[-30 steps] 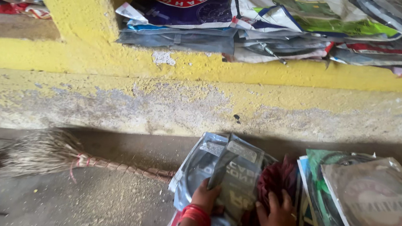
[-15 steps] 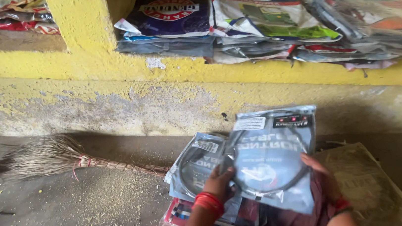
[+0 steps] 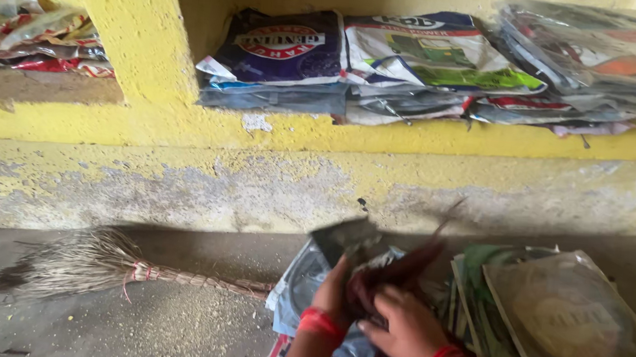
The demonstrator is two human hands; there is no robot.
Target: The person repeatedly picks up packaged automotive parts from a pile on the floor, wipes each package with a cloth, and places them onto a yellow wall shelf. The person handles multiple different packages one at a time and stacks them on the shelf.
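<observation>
My left hand (image 3: 335, 292) and my right hand (image 3: 402, 331) meet over a pile of flat plastic packets (image 3: 297, 285) on the floor. Both wrists wear red bangles. Between the hands is a dark, blurred packet (image 3: 383, 270) that both seem to grip; its edges are smeared by motion. To the right lies a second stack of clear packets (image 3: 578, 328), the top one holding a round greyish item.
A stick broom (image 3: 96, 265) lies on the dusty concrete floor to the left. Behind runs a yellow wall ledge (image 3: 385, 142) with stacked printed packets in a niche (image 3: 424, 64). Another niche at the left holds crumpled wrappers (image 3: 26, 34).
The large clear packet held up half a second ago is gone from my hands. Both hands have dropped to the pile and now work a dark packet. The view has shifted slightly left.
</observation>
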